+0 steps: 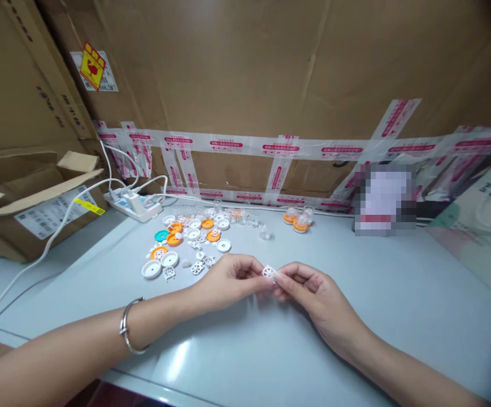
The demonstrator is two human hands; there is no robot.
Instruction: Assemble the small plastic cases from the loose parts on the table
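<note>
Between my two hands, just above the grey-white table, is a small white plastic part [268,272] with spoke-like cutouts. My left hand [237,277] pinches it from the left, with thumb and fingers closed. From the right, my right hand [307,287] grips its other edge between thumb and fingers. Fingers cover some of the part. Left of my hands lie loose pieces: white round caps [169,259], orange rings [174,238], a teal ring [161,236] and similar white spoked parts [197,267].
Clear plastic domes [251,221] lie behind the loose pieces. Several orange-based pieces with clear domes [299,220] stand together at the back. A power strip [137,207] with white cables and an open cardboard box [37,209] are at left. A large taped carton [245,73] walls the back.
</note>
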